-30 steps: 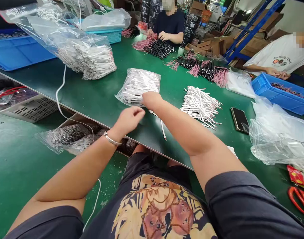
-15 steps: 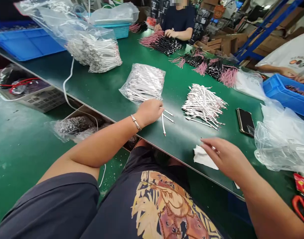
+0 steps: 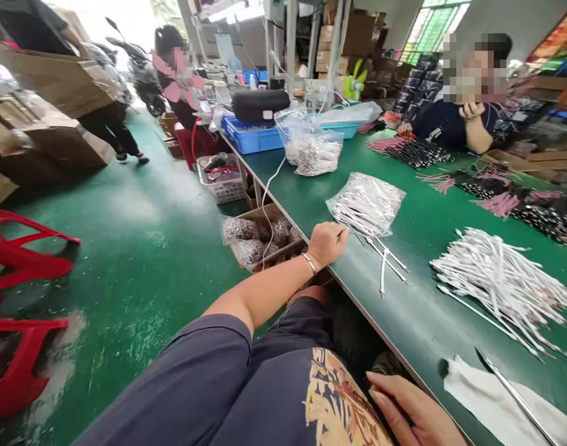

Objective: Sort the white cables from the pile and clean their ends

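Green table: left hand fisted beside cable bag; right hand open, empty.

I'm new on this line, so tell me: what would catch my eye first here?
The heap of white cables on the green table, at the right, stands out most. Next comes the clear bag of cables farther along, with the left hand curled at the table's edge beside it. At far left, red chairs mark the floor.
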Tool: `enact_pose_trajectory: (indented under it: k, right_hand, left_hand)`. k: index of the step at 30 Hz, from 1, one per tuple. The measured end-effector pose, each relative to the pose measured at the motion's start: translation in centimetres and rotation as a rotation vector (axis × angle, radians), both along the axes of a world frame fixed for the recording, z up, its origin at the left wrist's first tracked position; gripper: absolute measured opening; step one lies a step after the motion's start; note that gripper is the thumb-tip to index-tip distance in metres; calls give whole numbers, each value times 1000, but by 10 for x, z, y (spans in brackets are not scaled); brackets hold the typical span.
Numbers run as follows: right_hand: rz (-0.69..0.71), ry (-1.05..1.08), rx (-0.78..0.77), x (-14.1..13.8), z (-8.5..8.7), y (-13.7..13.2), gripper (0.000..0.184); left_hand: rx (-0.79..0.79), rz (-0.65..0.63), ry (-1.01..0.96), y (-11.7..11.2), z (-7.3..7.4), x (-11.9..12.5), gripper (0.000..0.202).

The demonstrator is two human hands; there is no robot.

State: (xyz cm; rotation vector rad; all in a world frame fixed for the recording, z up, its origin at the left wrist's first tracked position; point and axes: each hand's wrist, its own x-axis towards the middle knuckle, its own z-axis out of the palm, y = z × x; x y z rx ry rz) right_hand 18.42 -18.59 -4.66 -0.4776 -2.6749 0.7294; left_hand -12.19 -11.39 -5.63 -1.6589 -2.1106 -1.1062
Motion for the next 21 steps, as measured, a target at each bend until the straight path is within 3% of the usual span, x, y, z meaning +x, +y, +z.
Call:
enact_pose_trajectory:
  k: [6, 11, 15, 17, 19, 21]
  right_hand:
    - [64, -163, -334, -28, -48, 9, 31]
    - [27, -125, -611, -28, -92, 20, 38]
    - [-98, -114, -751, -13, -103, 26, 40]
    - [-139, -129, -826, -5, -104, 27, 40]
    - [-147, -128, -911, 0, -106, 27, 40]
    - [-143, -109, -930, 2, -112, 26, 37]
  left_hand:
    - [44, 84, 17, 0, -3, 3, 21]
    - [44, 188, 36, 2, -3, 6, 21]
    - [57, 314, -41, 6, -1, 9, 17]
    - [60, 442, -140, 4, -5, 6, 28]
    - [20, 578, -269, -6, -17, -2, 37]
    - [-99, 644, -400, -25, -38, -12, 41]
